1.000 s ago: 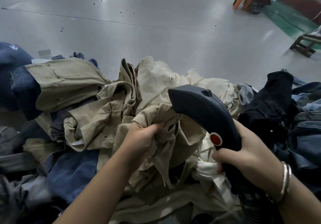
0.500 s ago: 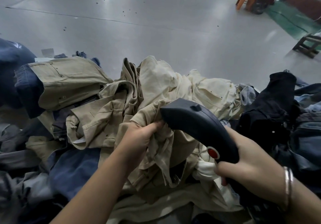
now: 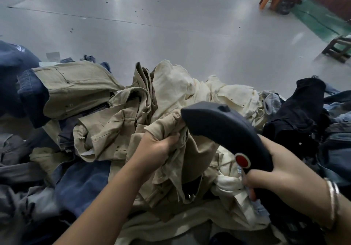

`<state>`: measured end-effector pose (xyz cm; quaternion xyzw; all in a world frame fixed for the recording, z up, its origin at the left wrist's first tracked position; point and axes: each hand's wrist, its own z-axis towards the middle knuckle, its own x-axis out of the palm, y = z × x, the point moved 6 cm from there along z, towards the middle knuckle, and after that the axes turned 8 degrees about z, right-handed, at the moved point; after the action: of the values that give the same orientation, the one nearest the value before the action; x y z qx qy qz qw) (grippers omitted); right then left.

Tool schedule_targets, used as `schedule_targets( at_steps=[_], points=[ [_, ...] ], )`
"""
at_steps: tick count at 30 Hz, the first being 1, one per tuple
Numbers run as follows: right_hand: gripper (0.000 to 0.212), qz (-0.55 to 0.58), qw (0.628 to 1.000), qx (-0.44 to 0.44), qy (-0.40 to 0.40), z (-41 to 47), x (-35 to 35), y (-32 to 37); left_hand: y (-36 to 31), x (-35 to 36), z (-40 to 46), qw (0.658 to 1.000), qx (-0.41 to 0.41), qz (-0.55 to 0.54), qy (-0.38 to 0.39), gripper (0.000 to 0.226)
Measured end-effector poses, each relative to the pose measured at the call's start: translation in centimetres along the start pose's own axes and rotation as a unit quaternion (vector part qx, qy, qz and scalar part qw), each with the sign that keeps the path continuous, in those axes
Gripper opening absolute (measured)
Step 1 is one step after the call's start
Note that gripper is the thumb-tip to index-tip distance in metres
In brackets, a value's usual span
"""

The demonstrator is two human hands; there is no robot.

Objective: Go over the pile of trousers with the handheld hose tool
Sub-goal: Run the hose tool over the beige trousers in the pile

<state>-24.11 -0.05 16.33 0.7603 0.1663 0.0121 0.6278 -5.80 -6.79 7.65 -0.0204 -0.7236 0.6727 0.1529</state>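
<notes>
Two hands are at work on the heap: the left hand (image 3: 157, 146) clenches a bunch of khaki trousers (image 3: 190, 149) near the top of the pile of trousers (image 3: 117, 123), its fingers curled into the cloth and lifting it a little, while the right hand (image 3: 281, 176) wraps round the grip of the handheld hose tool (image 3: 228, 130), whose blunt dark head meets the same bunched fabric just beside the left hand's knuckles. The step in hand looks like the pass itself, the cloth held taut against the tool's nose; I judge the work to be mid-course, since cream, blue and black garments around it lie crumpled and unsorted. The next move likely calls for drawing the head along the held fabric, or letting that fold go and gathering a fresh one, with the left hand keeping tension so the soft cloth does not ride up with the tool. The tool is smooth, matt, dark plastic, curved like a hooked handle, with a round red button (image 3: 242, 160) set in a pale ring near the thumb. The trousers are woven cotton-like twill, limp and heavily creased, with seams, pockets and small rivets showing. A thin metal bangle (image 3: 332, 203) circles the right wrist, and the pile sits on a glossy grey floor (image 3: 171, 26)
</notes>
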Motion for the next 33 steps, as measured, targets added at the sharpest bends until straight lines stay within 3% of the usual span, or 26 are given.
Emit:
schedule_targets(
  at_steps=[6, 10, 16, 20, 22, 24, 28, 30, 33],
  points=[
    [0.032, 0.034, 0.998, 0.022, -0.044, 0.8, 0.1, -0.6, -0.9, 0.9, -0.2, 0.985, 0.069, 0.155, 0.027, 0.050],
    [0.027, 0.060, 0.994, 0.018, -0.093, 0.9, -0.9, -0.6, -0.3, -0.3, 0.4, 0.995, 0.045, 0.088, -0.021, 0.042],
    [0.027, 0.073, 0.995, 0.067, -0.031, 0.8, 0.4, -1.5, 0.1, 0.0, 0.3, 0.999, 0.024, 0.047, -0.004, 0.051],
    [0.023, 0.113, 0.989, 0.056, -0.082, 1.4, -0.3, -1.4, 0.4, -0.3, 0.5, 0.999, 0.021, 0.037, -0.027, 0.056],
    [0.022, 0.117, 0.988, 0.041, -0.093, 1.3, -0.8, -1.1, 0.6, -0.7, 1.0, 0.999, 0.017, 0.001, -0.044, 0.045],
    [0.022, 0.108, 0.990, 0.043, -0.075, 0.9, -1.0, -1.1, 0.9, -0.8, 1.3, 0.999, 0.010, -0.007, -0.040, 0.038],
    [0.025, 0.080, 0.994, 0.070, -0.015, 0.8, 0.3, -1.3, 1.0, -0.2, 1.2, 0.999, 0.009, 0.051, 0.013, 0.045],
    [0.026, 0.093, 0.992, 0.058, -0.056, 1.3, 0.2, -1.6, 0.9, -0.3, 1.1, 1.000, -0.002, 0.027, -0.001, 0.043],
    [0.034, 0.151, 0.975, 0.026, -0.161, 2.3, -0.3, -2.8, 1.1, -0.7, 1.0, 0.990, -0.075, -0.113, -0.039, 0.031]
  ],
)
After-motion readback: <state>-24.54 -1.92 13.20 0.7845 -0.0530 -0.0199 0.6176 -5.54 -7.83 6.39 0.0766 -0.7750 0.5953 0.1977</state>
